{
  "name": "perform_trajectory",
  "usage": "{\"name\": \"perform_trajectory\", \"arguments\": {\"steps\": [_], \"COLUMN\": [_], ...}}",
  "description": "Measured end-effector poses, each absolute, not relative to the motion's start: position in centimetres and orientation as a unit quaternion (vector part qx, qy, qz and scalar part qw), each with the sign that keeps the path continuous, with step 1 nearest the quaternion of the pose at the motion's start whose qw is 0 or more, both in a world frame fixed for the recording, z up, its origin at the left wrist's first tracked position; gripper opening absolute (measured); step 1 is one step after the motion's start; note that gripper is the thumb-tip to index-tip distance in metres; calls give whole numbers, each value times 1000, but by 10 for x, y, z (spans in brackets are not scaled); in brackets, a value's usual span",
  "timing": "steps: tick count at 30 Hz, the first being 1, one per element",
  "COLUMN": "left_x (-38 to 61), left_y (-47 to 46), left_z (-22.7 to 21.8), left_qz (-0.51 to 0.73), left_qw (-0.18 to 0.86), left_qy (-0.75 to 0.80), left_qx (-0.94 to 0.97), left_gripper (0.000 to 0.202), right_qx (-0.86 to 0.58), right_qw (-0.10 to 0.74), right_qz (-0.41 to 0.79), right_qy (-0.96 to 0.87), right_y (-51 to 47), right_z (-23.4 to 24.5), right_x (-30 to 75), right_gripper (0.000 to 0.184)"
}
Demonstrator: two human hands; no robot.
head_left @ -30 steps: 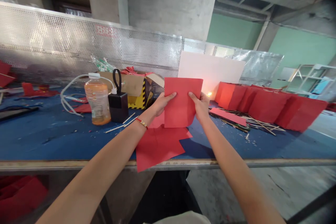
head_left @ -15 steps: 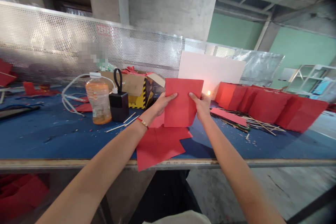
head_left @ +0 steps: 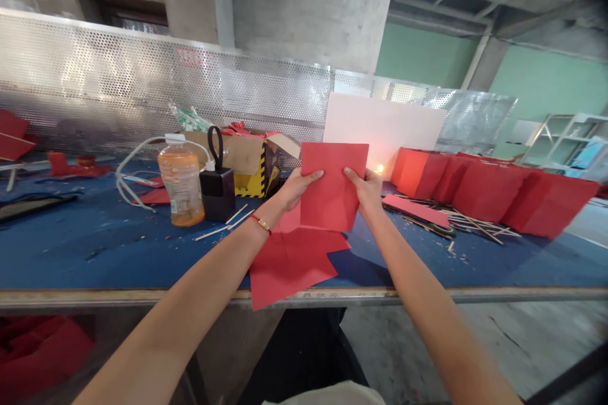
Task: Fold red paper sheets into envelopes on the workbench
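Note:
Held upright above the table is a red rectangular piece of folded paper or card, its flat face towards me. My left hand grips its left edge, the thumb lying across the front. On the opposite edge, my right hand pinches it the same way, thumb in front; the other fingers of both hands are mostly hidden behind it. Beneath, several red paper sheets lie overlapping, one corner hanging past the table's front edge. A small glowing flame or light shows just beyond my right hand.
Red paper bags stand in a row at the right, with thin sticks before them. At the left are an orange drink bottle, a black power bank with a white cable, and a cardboard box. A white board stands behind.
The red piece stays in both hands, its lower edge now slightly tilted. The whole view has shifted a little; nothing else has clearly moved.

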State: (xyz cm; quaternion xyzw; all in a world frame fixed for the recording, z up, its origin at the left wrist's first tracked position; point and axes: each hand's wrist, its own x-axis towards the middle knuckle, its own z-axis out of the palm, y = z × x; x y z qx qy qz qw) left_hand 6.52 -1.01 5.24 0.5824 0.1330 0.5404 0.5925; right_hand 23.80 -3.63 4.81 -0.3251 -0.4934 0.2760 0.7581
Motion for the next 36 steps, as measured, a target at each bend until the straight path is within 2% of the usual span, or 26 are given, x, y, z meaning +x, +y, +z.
{"name": "perform_trajectory", "arguments": {"steps": [9,14,17,20,24,28,31,33,36], "left_x": [68,70,72,75,79,79,77,77,79], "left_y": [-13,-19,-22,-24,-25,-17,-5,0,4], "left_z": [58,59,59,59,57,51,47,43,39], "left_qz": [562,561,560,552,549,605,672,689,667], "left_qw": [588,597,604,610,612,586,560,554,576], "left_qy": [150,179,181,185,194,215,228,253,284], "left_qx": [561,545,538,537,535,495,427,392,378], "left_gripper": [45,42,41,41,40,40,30,23,20], "right_qx": [-305,-388,-416,-426,-443,-494,-509,-508,-506], "right_qw": [757,735,704,690,701,695,623,593,596], "right_qz": [104,-83,-147,-159,-145,-41,56,53,13], "right_qy": [-568,-550,-557,-563,-539,-520,-591,-623,-624], "right_y": [-36,-37,-35,-35,-37,-29,-21,-16,-12], "right_z": [74,106,115,117,114,96,70,53,36], "right_x": [243,250,254,256,254,253,253,252,256], "right_gripper": [33,44,40,31,33,37,38,36,37]}}
